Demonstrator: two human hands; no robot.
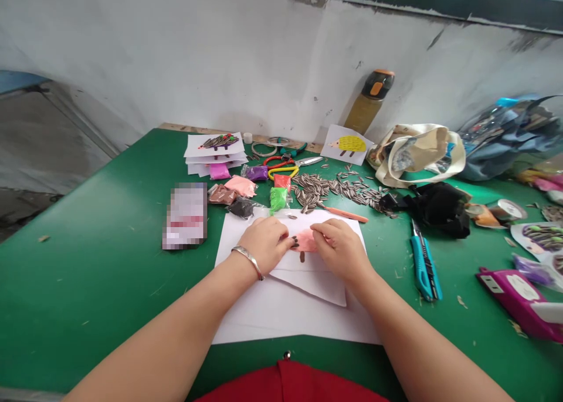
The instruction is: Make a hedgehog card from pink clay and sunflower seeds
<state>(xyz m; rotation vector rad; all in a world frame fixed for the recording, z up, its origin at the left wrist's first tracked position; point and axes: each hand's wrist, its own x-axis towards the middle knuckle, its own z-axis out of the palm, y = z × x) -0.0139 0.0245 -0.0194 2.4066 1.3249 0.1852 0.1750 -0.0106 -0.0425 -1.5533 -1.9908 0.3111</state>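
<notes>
Head view: both bare hands work at the centre of a white paper sheet (285,314), on a green table (88,290). The pink clay shape (307,240) lies on that sheet between the hands, with a short brown clay strip (302,256) just below it. The left hand (264,243) has its fingers bunched narrowly at the shape's left edge, beside a few dark sunflower seeds (294,242) set there; whether a seed is pinched between the fingertips cannot be told. The right hand (338,249) lies with fingers close together and fairly flat on the clay, apparently steadying it and holding nothing. Step in hand, as judged: seeds being pressed into the clay. Another seed would call for a free finger and thumb, since the loose seed pile (334,191) lies past the sheet's top edge. Nearby are clay packets, green (278,199) and red (282,182), an orange stick (347,215), and a yellow hedgehog card (347,145).
</notes>
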